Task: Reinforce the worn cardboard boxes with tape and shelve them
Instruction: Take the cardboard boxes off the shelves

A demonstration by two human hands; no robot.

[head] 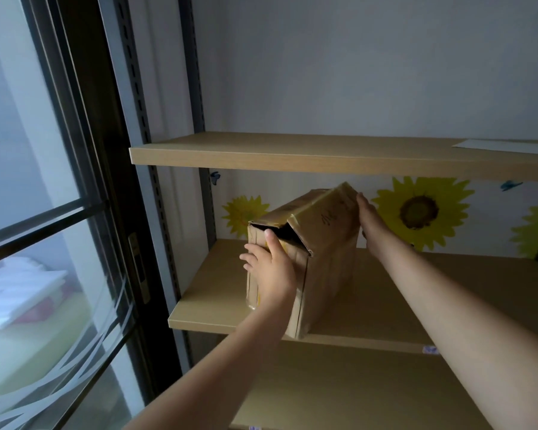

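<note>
A worn brown cardboard box (323, 252) stands tall on the middle wooden shelf (205, 305), near its left front edge. One flap on its near upper end gapes open, showing a dark inside. My left hand (271, 268) holds the near face, with the thumb hooked over the edge of the opening. My right hand (368, 221) presses against the far upper right side, fingers wrapped toward the back and mostly hidden. Handwriting marks the right face.
An upper shelf (323, 156) hangs just above the box, with a white sheet (507, 145) at its right. Sunflower stickers (420, 209) cover the wall behind. A lower shelf (354, 392) lies below. A dark-framed glass door (84, 212) stands to the left.
</note>
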